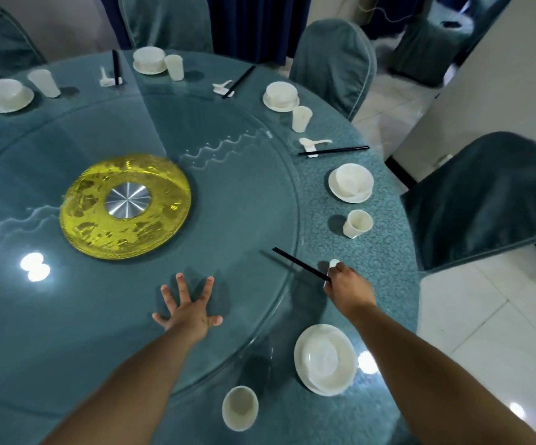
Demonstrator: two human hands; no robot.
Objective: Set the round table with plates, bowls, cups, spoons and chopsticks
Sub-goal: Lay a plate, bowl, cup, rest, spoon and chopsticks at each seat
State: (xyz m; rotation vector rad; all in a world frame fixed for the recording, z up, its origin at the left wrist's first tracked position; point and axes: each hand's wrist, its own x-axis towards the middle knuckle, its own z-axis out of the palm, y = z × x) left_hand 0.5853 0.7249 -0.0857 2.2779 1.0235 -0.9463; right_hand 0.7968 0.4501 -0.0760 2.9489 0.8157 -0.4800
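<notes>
I count five plates, each with a bowl on it, the nearest plate [305,374] holding the nearest bowl [324,358], and five cups, one being the cup [240,407] closest to me. I see five pairs of black chopsticks, among them the pair [300,264] in my right hand [348,284]. I make out four white spoons and four chairs, such as the chair [485,200] on the right.

Glass turntable [234,220]: open surface right of the gold centre disc [125,205]. Outer cloth ring: gap between near-right cup [357,223] and near plate [324,359], partly blocked by right hand [345,282] holding chopsticks [300,263]. Near cup [240,407] stands at the near edge.
</notes>
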